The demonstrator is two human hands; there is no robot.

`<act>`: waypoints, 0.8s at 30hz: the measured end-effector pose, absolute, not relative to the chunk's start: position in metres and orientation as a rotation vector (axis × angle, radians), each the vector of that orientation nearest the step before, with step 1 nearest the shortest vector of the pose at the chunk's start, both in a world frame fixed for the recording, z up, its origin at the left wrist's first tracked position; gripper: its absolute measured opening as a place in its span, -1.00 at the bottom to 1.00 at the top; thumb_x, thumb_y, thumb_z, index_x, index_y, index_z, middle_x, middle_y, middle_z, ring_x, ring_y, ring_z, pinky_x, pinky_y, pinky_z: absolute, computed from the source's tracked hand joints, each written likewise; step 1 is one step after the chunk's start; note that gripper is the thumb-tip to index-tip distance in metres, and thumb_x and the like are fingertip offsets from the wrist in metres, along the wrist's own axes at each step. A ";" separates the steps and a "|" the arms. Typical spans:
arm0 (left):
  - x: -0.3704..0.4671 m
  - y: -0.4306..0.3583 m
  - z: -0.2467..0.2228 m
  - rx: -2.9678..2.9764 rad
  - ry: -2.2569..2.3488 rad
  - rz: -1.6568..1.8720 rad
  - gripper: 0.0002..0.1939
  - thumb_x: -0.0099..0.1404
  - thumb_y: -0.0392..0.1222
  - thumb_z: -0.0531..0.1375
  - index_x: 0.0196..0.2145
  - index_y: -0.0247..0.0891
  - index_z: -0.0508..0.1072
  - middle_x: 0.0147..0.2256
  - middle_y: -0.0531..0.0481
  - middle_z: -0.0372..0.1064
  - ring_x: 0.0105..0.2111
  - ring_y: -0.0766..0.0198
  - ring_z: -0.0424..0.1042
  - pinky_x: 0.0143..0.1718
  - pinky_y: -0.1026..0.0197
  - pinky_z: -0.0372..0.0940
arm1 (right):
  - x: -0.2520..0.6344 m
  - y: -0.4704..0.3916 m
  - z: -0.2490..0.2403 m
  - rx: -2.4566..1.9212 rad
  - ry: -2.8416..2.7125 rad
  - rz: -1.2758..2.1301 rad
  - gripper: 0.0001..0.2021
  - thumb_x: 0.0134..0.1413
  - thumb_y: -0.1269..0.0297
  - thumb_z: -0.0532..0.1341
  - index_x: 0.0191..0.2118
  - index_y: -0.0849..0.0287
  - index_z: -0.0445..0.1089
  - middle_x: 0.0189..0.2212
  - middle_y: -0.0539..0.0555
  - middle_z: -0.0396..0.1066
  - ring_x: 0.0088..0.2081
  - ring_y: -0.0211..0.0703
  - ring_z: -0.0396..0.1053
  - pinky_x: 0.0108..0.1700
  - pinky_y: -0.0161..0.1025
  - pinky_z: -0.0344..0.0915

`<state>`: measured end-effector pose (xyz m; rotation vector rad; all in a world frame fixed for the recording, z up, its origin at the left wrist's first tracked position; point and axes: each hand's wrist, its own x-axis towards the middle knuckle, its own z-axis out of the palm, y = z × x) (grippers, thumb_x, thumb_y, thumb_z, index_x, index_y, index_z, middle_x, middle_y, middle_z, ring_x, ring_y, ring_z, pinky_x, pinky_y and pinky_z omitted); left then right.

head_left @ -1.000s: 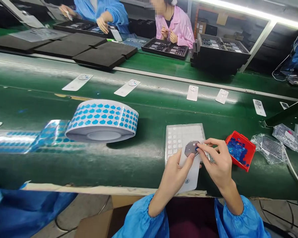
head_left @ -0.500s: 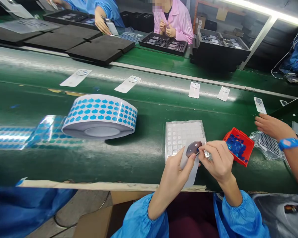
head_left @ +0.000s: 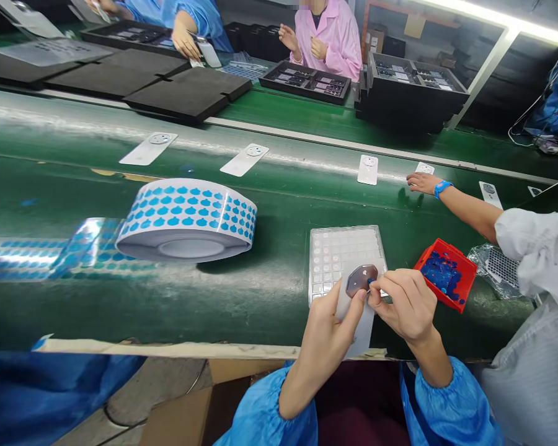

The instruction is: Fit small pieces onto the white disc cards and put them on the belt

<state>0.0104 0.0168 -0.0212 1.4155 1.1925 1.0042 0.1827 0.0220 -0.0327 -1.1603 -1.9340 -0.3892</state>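
Note:
My left hand [head_left: 326, 323] grips a white phone back cover [head_left: 361, 337], its thumb near a dark, shiny eight-sided camera plate [head_left: 359, 282] on the cover's upper part. At that plate's right edge, the thumb and forefinger of my right hand [head_left: 407, 305] pinch a small blue piece of film [head_left: 371, 281]. Behind the cover lies a clear plastic tray [head_left: 323, 251] with rows of small round parts, partly hidden by my hands. To the right, a red bin [head_left: 468, 279] holds loose blue film pieces [head_left: 439, 272].
A large roll of blue stickers [head_left: 188, 214] stands left, its strip trailing away. Several white covers, including one cover [head_left: 244, 160], lie along the green belt. A co-worker's hand [head_left: 423, 182] reaches in from the right. Black trays [head_left: 186, 93] and other people are across the belt.
The co-worker's arm on the right has reached farther left, to a cover on the belt. Covers on the belt have shifted slightly right. My hands have barely moved.

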 end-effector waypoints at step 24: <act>-0.045 0.031 -0.036 1.047 1.622 1.061 -0.49 0.33 0.27 0.31 -0.16 -0.29 0.58 -0.40 -0.11 0.61 -0.42 0.00 0.62 -0.46 0.18 0.48 | 0.287 -0.011 -0.049 -2.118 -1.648 -0.252 -0.67 0.41 0.13 0.09 -0.17 0.17 0.55 0.02 0.33 0.54 0.04 0.26 0.45 0.03 0.13 0.39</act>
